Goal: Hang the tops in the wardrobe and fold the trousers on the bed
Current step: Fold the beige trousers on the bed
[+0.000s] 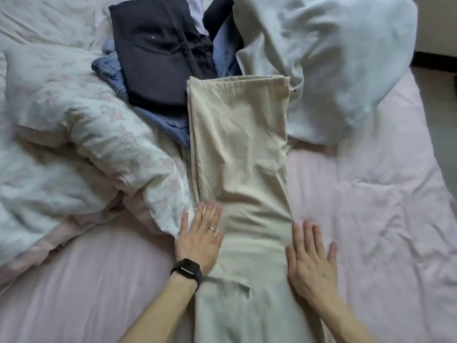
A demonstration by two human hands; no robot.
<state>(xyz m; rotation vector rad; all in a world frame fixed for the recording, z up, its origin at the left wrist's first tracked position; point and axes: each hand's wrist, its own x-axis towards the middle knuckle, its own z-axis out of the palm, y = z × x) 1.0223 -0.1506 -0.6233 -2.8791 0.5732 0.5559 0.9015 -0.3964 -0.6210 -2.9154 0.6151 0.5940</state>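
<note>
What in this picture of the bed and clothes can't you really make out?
Head view only.
Beige trousers: near end cut off by the bottom edge.
Blue jeans: mostly buried under the dark trousers.
Pale garment: hidden behind the dark trousers, cut by the top edge.
Wardrobe: not in frame.

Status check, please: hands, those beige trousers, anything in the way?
Left hand flat on beige trousers, right hand flat beside them, both open. Trousers lie lengthwise, legs stacked. Hems overlap the dark garment; floral duvet crowds the left.

Pink-sheeted bed [371,219] w/ beige trousers [239,144], floral duvet [86,120], pillow [333,58], clothes pile [158,58]
</note>
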